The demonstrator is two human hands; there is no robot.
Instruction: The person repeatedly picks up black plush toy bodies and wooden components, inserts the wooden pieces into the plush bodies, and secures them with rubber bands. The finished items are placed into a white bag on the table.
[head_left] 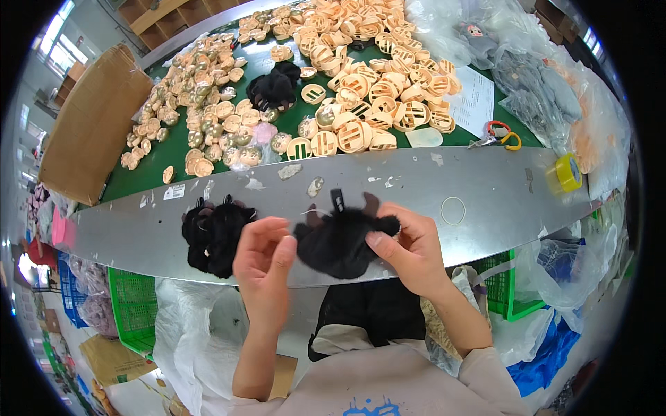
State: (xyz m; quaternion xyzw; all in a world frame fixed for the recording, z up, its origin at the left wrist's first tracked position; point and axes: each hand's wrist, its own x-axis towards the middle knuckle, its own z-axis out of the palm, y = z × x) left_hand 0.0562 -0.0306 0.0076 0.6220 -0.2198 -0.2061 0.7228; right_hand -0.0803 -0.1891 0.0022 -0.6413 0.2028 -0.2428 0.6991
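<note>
Over the metal table edge, my right hand [415,251] pinches a small black plush piece [336,243] between thumb and fingers. The plush has brown horn-like parts and a black loop tag standing up at its top. My left hand [266,262] is beside the plush's left side, its thumb and fingers apart and nothing visible between them. A thin pale strand shows near the left horn. Left of that hand, more black plush pieces [215,239] lie together on the metal surface.
Beyond the metal table [374,173], a green surface [277,125] carries heaps of peach plastic shells [354,132] and another black plush bundle [274,87]. Red-and-yellow-handled scissors [510,139], yellow tape [569,172] and bagged plush [534,83] are at right. Green crates [132,305] stand below.
</note>
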